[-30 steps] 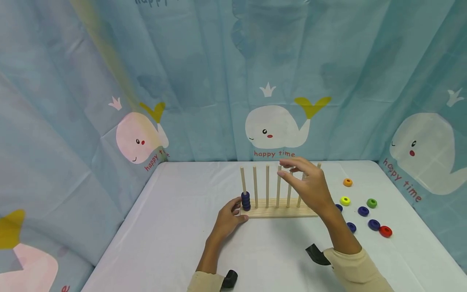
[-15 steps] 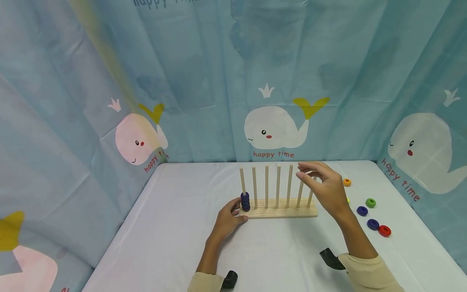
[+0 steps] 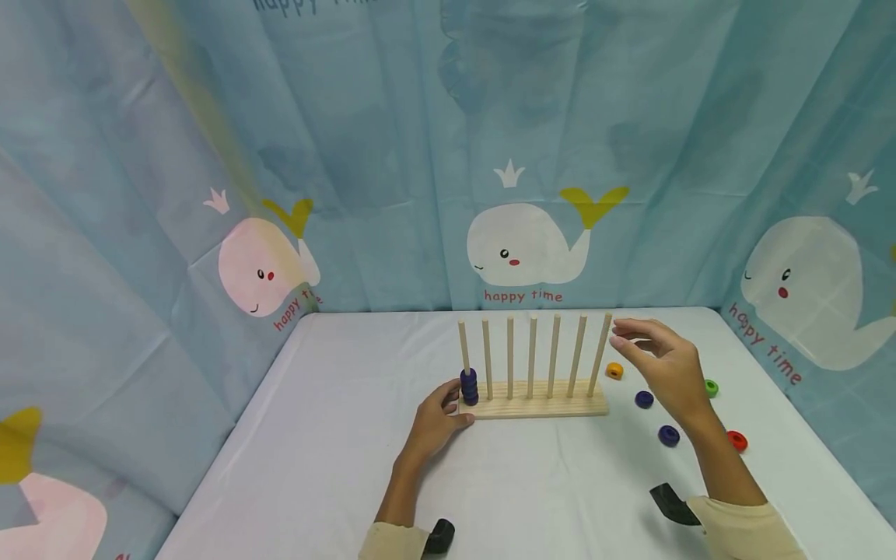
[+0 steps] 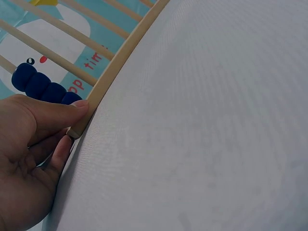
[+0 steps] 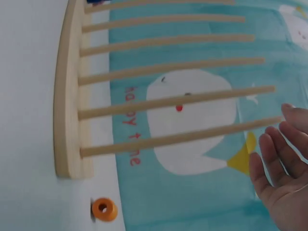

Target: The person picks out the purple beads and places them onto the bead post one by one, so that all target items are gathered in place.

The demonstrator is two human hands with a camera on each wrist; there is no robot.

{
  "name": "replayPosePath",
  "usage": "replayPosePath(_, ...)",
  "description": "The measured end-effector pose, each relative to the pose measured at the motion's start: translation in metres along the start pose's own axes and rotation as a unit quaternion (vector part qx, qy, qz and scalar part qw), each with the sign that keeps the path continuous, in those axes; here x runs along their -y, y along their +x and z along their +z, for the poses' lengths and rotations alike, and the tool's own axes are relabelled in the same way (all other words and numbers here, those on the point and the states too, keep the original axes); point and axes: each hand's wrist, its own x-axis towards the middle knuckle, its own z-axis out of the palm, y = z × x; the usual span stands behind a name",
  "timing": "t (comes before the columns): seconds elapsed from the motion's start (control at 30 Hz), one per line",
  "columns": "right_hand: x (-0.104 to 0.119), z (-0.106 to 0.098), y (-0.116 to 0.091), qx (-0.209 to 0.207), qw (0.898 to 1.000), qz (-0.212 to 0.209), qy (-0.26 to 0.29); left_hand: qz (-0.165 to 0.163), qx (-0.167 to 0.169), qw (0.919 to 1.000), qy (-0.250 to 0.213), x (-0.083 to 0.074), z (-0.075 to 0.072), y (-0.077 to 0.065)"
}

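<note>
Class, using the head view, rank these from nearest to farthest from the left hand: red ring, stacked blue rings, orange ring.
1. Stacked blue rings, on the leftmost peg.
2. Orange ring, right of the rack.
3. Red ring, farther right.

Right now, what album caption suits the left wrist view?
Left hand gripping the pegged board beside stacked blue rings.

A small curtained booth around a white-clothed table (image 3: 336,435); whether a home, lab or office lies behind the fabric cannot be told. Light-blue curtains (image 3: 392,155), printed with crowned whales (image 3: 532,245) and "happy time" lettering (image 3: 523,296), hang beyond the left hand (image 3: 432,428) and right hand (image 3: 668,369) and along both outer sides.
</note>
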Motion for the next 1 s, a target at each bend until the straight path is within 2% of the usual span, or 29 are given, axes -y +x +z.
replayPosePath(0.53, -0.036, -0.042, -0.018, 0.012, 0.992, 0.084, -0.095, 0.002, 0.001, 1.0, 0.004, -0.002, 0.0, -0.001)
replayPosePath(1.0, -0.074, -0.073, -0.033, 0.056, 0.981, 0.117, -0.142, -0.001, -0.001, 1.0, 0.006, -0.002, 0.0, -0.002)
